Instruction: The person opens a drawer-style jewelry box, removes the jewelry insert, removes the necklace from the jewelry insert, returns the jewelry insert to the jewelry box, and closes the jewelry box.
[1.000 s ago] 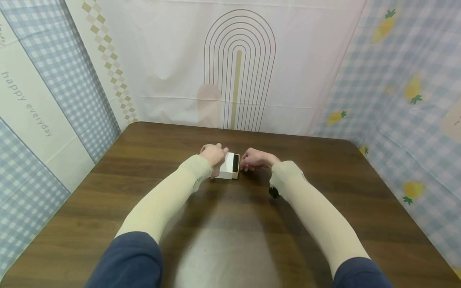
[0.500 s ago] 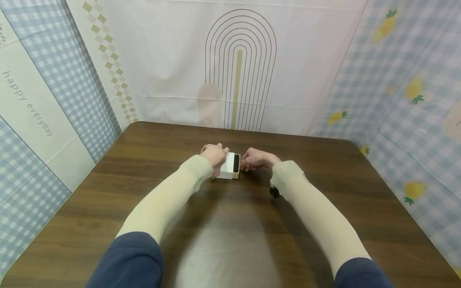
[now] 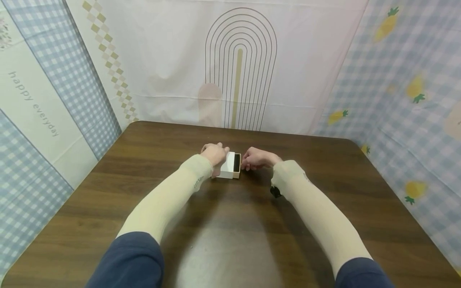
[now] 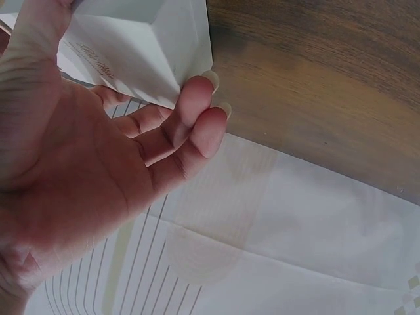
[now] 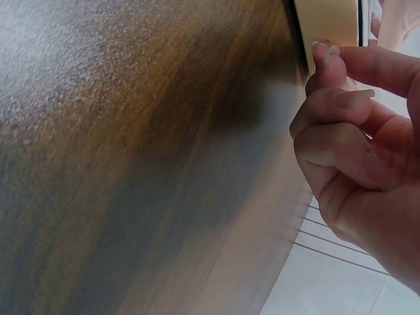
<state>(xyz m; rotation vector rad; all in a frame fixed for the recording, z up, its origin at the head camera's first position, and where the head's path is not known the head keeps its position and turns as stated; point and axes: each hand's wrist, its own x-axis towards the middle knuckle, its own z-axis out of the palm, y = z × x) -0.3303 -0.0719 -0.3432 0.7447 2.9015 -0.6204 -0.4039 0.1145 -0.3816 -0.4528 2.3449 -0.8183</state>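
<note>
A small white drawer box (image 3: 227, 168) lies on the table, its tan drawer (image 3: 236, 175) sticking partly out to the right and showing a dark inside. My left hand (image 3: 213, 154) grips the white outer sleeve from the left; in the left wrist view its fingers curl round the box (image 4: 121, 42), which bears gold script. At the drawer's end, my right hand (image 3: 256, 159) pinches with thumb and index finger. A tiny pull (image 5: 327, 42) shows at those fingertips in the right wrist view, mostly hidden. The other fingers there are curled in.
The brown wooden table (image 3: 230, 240) spreads round the box on all sides. A white printed cloth (image 3: 162, 60) hangs behind its far edge, with blue checked cloth (image 3: 396, 120) to the right and more at the left. A dark watch-like object (image 3: 275, 192) sits at the right wrist.
</note>
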